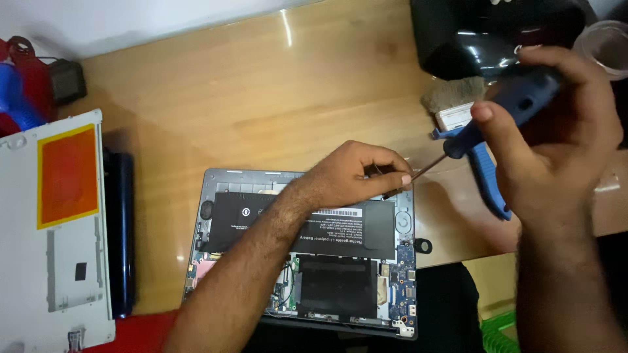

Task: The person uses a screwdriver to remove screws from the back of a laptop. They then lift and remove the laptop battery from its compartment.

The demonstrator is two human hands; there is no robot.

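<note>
Right now I see my right hand (556,144) wrapped tight around the blue handle of a screwdriver (487,134), thumb pressed on its side, with the thin shaft slanting down and left. My left hand (356,175) sits over the top right corner of the opened laptop (307,261), its fingers pinched together around the screwdriver's tip just above the long black battery (301,225). The laptop lies bottom-up with its cover off, its near edge hanging at the front lip of the wooden table (261,98), so I have little room on that side. To the left, the removed grey cover panel (55,242) with an orange patch lies over a dark blue slab, well apart from the laptop. Behind my right hand a paintbrush (451,98) and a blue-handled tool (487,180) crowd the right edge, beside a glossy black object (484,33). Bare wood stretches wide between the laptop's far edge and the wall.
</note>
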